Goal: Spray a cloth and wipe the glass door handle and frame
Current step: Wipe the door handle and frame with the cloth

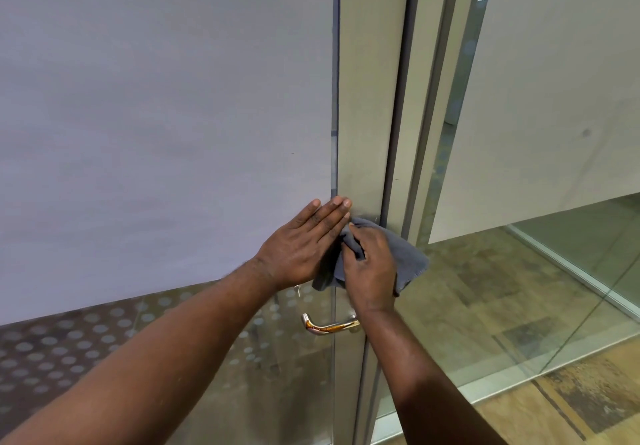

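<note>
A grey cloth (410,261) is bunched against the pale metal door frame (367,98), a little above the handle. My right hand (370,268) is shut on the cloth and presses it to the frame. My left hand (304,243) lies flat with its fingers straight on the frosted glass door (166,115), its fingertips touching the frame's left edge beside the cloth. The shiny metal lever handle (325,327) sticks out to the left below both hands; my right wrist hides its base. No spray bottle is in view.
The lower band of the door glass (104,347) carries a dotted pattern. Right of the frame stands a fixed glass panel (519,288), with patterned floor (571,396) and another glass partition behind it.
</note>
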Action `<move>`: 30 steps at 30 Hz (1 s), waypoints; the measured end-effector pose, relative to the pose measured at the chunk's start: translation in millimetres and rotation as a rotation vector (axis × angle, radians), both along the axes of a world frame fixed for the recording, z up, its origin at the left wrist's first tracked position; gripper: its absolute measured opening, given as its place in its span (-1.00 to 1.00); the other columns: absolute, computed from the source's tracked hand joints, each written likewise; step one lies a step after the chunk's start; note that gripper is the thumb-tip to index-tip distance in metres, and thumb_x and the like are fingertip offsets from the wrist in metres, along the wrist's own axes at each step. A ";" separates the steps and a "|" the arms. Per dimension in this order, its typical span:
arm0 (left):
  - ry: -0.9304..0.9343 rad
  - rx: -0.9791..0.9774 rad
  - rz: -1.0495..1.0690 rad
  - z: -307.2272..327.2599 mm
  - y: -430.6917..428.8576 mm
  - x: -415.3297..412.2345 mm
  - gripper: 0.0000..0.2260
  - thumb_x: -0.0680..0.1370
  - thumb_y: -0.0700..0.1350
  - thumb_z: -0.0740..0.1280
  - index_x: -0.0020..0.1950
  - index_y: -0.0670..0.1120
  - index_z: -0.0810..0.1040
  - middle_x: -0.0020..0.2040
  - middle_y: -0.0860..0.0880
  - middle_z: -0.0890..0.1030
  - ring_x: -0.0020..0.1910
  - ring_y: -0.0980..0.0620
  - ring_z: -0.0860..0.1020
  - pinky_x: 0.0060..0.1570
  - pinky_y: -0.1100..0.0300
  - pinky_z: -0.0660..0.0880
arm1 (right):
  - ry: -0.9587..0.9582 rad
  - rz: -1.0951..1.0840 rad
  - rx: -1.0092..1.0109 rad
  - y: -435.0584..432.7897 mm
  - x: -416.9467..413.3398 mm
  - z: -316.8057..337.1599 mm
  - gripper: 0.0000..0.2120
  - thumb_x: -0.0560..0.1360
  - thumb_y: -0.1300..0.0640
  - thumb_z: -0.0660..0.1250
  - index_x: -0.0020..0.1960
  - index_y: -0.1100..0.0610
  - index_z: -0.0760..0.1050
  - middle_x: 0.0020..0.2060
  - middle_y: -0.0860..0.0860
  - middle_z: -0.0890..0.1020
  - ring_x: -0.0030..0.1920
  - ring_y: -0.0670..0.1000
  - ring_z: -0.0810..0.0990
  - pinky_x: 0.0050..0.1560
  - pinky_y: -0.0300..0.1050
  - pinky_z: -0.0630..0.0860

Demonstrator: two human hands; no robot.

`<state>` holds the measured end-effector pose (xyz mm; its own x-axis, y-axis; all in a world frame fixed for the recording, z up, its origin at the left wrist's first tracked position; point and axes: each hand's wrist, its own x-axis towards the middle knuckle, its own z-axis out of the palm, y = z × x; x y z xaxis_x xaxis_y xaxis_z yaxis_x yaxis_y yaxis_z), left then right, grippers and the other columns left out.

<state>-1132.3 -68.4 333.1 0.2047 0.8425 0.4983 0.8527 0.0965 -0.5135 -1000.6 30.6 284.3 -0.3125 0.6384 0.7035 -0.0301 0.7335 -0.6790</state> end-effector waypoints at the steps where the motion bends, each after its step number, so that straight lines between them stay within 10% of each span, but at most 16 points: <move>1: 0.002 0.004 -0.005 -0.2 0.4 0.0 -0.48 0.70 -0.12 -0.17 0.63 -0.26 0.14 0.65 -0.22 0.10 0.66 -0.14 0.05 0.63 -0.06 -0.03 | -0.003 0.003 0.009 1.6 -0.4 -1.3 -0.81 0.57 0.25 0.44 0.18 0.19 0.64 0.02 -0.03 0.67 0.08 -0.17 0.60 0.17 -0.35 0.50; 8: 0.021 0.012 0.011 -0.5 1.6 -2.7 -0.36 0.61 -0.17 0.19 0.65 -0.25 0.05 0.67 -0.20 0.02 0.67 -0.13 -0.03 0.63 -0.05 -0.10 | -0.131 0.012 -0.007 3.9 2.4 -39.9 -0.73 0.50 0.34 0.46 0.19 0.22 0.65 0.05 0.03 0.66 0.09 -0.19 0.54 0.27 -0.31 0.47; 16: 0.058 -0.004 0.041 -2.5 2.3 -4.6 -0.38 0.58 -0.19 0.04 0.65 -0.25 0.02 0.67 -0.21 0.00 0.67 -0.13 -0.05 0.63 -0.05 -0.14 | -0.370 0.132 -0.230 10.7 15.1 -60.8 -0.66 0.54 0.33 0.38 0.29 0.12 0.61 0.09 -0.22 0.61 0.14 -0.20 0.55 0.28 -0.21 0.51; 30: 0.030 -0.008 0.026 -1.3 1.7 -2.0 -0.43 0.63 -0.20 0.03 0.65 -0.24 0.05 0.67 -0.20 0.01 0.67 -0.12 -0.04 0.63 -0.05 -0.08 | -0.027 -0.080 -0.008 8.6 0.9 -4.3 -0.69 0.53 0.31 0.43 0.27 0.18 0.63 0.13 0.01 0.58 0.15 -0.05 0.58 0.26 -0.14 0.55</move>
<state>-1134.3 -66.7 331.7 0.1977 0.8516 0.4855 0.8340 0.1141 -0.5398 -999.7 39.2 279.9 -0.2796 0.6678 0.6898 0.0468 0.7271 -0.6850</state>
